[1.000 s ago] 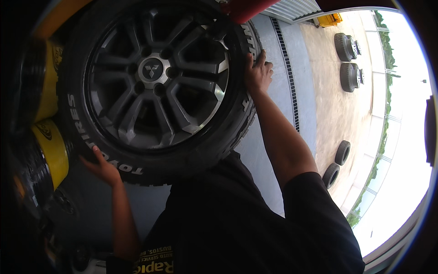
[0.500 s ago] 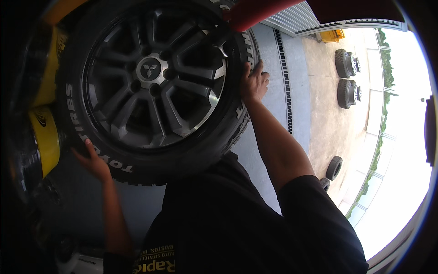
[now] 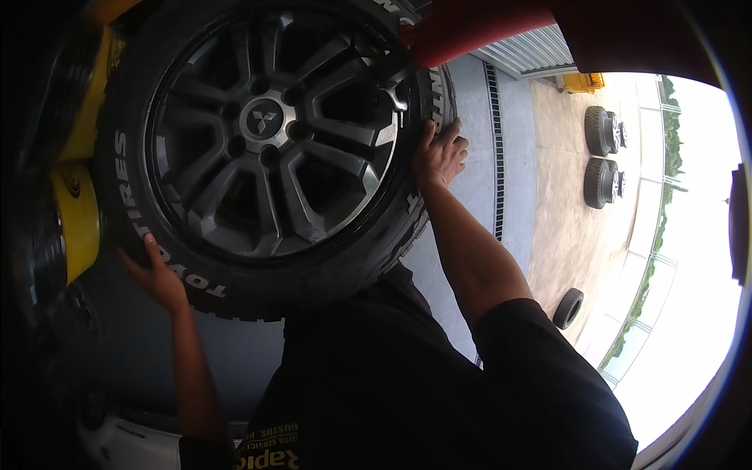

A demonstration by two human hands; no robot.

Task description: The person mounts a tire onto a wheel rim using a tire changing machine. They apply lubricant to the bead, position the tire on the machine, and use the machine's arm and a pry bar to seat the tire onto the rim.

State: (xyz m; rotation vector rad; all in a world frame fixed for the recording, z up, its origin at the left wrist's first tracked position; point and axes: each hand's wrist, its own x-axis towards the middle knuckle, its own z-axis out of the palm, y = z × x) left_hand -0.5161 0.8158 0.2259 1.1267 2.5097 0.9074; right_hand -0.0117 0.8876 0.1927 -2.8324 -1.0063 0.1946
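A large wheel with a dark tyre (image 3: 345,274) and grey spoked alloy rim (image 3: 288,196) fills the upper left, its outer face toward me. My left hand (image 3: 160,280) presses on its lower left edge, thumb on the sidewall and the other fingers partly behind the tyre. At the right edge my right hand (image 3: 440,160) grips the tread with curled fingers. A red machine arm (image 3: 478,31) with a dark end reaches over the rim's upper right; whether it touches the rim I cannot tell.
Yellow cylindrical parts (image 3: 77,211) stand close at the wheel's left. A floor drain grate (image 3: 498,157) runs along the right. Outside, several tyres and wheels (image 3: 599,184) stand on the concrete, with another tyre (image 3: 568,308) nearer. Part of a white vehicle (image 3: 145,439) shows lower left.
My view has shifted, so the drain and outside tyres sit lower in the picture. Both hands stay on the wheel in nearly the same places.
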